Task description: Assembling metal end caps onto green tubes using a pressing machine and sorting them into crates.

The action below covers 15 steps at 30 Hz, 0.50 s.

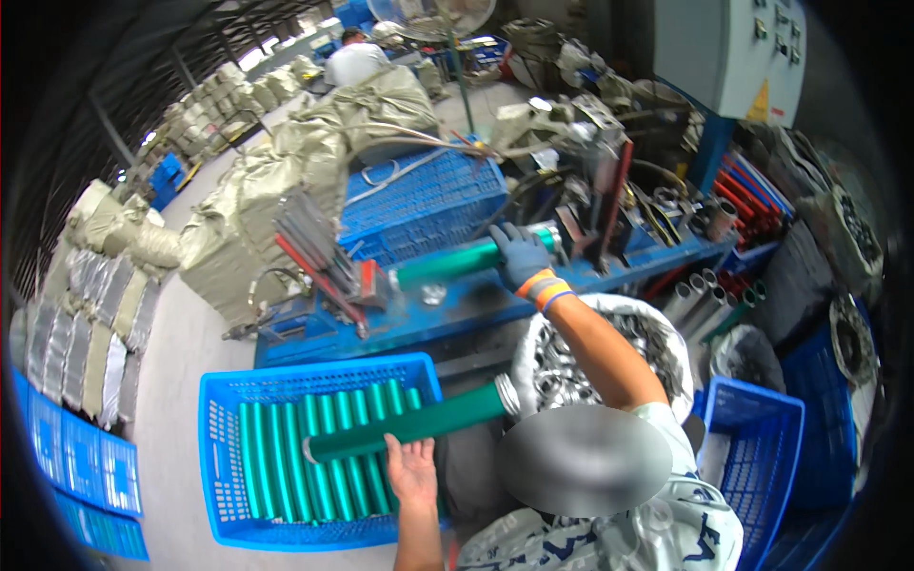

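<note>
My bare left hand [412,473] is turned palm up, its fingers passing behind a green metal tube [409,420] with a silvery ring on each end. That tube slants above the blue crate [322,545], where several similar green tubes [314,485] lie side by side. On the blue workbench, my right hand [522,255], in a grey glove with an orange and yellow cuff, is closed over a second green tube [447,266]. This one lies roughly level between the bench fixtures, a metal ring at its right end.
A white sack of metal rings [678,354] stands below my right arm. Another blue crate [795,419] is at the right. Behind the bench are an upturned-looking blue crate [419,214] and woven sacks [233,243]. A control box [714,57] hangs upper right; a person [357,62] is far off.
</note>
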{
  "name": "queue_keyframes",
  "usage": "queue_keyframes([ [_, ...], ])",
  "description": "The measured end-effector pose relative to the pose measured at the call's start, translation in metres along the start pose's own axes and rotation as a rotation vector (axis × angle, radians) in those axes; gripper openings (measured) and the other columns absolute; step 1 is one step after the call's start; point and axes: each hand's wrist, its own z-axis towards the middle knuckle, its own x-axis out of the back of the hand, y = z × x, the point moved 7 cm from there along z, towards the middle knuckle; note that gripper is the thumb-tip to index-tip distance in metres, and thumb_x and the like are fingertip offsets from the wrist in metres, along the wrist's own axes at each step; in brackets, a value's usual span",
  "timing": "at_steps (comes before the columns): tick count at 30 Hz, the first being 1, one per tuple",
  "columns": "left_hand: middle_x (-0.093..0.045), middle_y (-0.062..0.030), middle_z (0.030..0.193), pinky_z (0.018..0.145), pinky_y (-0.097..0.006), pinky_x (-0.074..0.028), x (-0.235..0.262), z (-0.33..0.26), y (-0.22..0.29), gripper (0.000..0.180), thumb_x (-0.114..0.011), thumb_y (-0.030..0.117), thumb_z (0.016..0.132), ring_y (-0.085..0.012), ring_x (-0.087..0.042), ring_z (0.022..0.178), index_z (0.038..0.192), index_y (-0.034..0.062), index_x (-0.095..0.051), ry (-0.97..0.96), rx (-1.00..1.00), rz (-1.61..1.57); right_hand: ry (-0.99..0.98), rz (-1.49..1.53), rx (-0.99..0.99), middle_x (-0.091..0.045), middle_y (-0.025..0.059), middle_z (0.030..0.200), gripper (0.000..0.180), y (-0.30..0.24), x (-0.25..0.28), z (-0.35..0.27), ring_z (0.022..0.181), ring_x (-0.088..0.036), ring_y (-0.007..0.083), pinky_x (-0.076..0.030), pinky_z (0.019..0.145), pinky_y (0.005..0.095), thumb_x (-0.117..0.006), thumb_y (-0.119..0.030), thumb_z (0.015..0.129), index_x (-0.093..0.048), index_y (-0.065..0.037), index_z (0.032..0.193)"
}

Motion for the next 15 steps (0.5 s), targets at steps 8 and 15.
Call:
queue_keyframes([
  [8,-0.07,-0.0108,0.146,0.11,-0.043,-0.057,0.014,0.022,-0.006,0.051,-0.075,0.045,0.115,-0.0258,-0.066,0.135,0.149,0.007,-0.066,0.037,0.031,0.019,-0.049,-0.147,0.039,-0.076,0.0111,0.13,0.054,0.032,-0.015,0.02,0.135,-0.067,0.0393,-0.048,0.117,0.0655,-0.081,-0.023,0.092,-0.069,-0.021,0.144],
  [15,-0.061,-0.0147,0.163,0.122,-0.062,-0.051,-0.05,0.088,-0.091,0.06,-0.079,0.033,0.114,-0.0385,-0.057,0.155,0.162,0.0078,-0.053,-0.073,0.168,0.101,0.416,0.583,-0.214,-0.079,0.0151,0.126,0.064,0.047,0.18,-0.131,0.111,-0.08,0.0316,-0.064,0.094,0.0396,-0.079,-0.012,0.089,-0.066,-0.003,0.151],
])
